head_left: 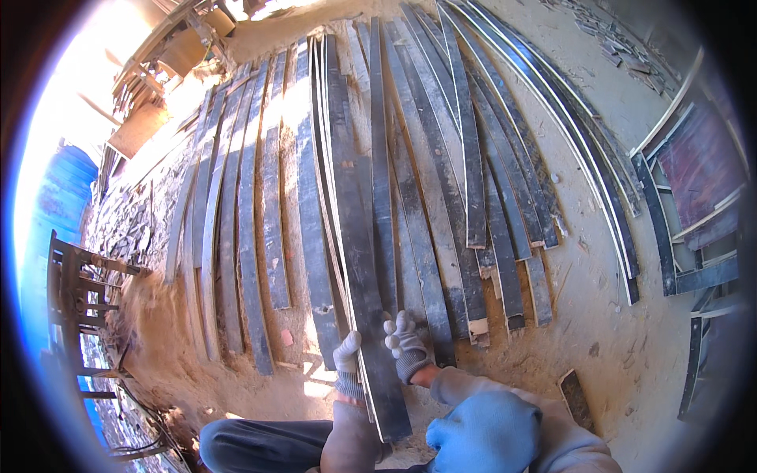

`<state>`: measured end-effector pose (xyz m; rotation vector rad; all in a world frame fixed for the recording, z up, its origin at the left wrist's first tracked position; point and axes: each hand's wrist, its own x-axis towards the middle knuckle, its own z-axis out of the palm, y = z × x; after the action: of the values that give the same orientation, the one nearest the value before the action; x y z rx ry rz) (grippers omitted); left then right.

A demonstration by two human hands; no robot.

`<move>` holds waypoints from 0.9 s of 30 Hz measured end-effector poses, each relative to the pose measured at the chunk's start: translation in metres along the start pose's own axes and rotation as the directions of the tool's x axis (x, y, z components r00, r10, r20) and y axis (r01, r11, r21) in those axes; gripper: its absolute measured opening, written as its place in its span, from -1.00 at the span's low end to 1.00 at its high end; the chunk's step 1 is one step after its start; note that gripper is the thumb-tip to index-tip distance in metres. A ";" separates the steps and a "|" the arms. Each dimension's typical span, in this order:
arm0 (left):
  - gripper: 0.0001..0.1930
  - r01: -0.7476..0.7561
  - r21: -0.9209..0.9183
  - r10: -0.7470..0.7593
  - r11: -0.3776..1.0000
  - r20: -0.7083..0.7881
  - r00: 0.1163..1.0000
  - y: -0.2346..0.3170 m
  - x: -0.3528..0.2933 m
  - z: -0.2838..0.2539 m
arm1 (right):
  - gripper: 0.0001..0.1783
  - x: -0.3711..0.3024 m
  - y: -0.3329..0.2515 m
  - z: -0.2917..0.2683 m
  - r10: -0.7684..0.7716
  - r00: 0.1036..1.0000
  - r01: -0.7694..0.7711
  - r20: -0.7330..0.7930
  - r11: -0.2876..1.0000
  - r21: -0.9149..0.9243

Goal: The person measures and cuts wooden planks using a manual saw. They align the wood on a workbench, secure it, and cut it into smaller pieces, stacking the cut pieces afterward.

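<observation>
A long dark plank [356,236] with pale edges lies lengthwise before me, its near end reaching my lap. Thin pale-edged strips lie close along its left side. My left hand [348,364], in a whitish-grey knitted glove, is closed on the plank's left edge; part of its fingers is hidden. At the plank's right side, my right hand [404,344], gloved the same way, is raised with its fingers apart and slightly bent. Nothing shows in it. More dark planks [418,260] lie under and beside that hand.
Many dark planks [251,299] spread over the dusty ground, some overlapping. At the left stands a dark wooden frame [67,303]; at the right, a panelled frame [670,236]. A short offcut [578,400] lies near my right arm. Light-blue cloth [489,430] covers part of that arm.
</observation>
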<state>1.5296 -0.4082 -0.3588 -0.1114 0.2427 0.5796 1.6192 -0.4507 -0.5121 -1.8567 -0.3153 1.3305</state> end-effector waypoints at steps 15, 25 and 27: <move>-0.33 -0.011 0.110 0.008 0.994 0.029 1.000 -0.001 0.010 -0.019 | 0.05 -0.040 -0.048 -0.146 -0.190 0.979 0.171 -0.070 0.961 -0.219; -0.35 -0.006 0.136 0.002 0.991 0.032 0.999 -0.003 0.012 -0.025 | -0.04 -0.035 -0.065 -0.159 -0.698 0.669 -0.027 -0.256 0.322 -0.946; -0.35 -0.004 0.127 0.000 0.992 0.033 0.999 -0.003 0.012 -0.024 | 0.00 -0.048 -0.053 -0.130 -0.785 0.619 0.151 0.019 0.095 -0.984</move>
<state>1.5358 -0.4084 -0.3847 0.0219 0.2473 0.5662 1.7266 -0.5066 -0.4260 -2.5435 -1.6033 -0.1480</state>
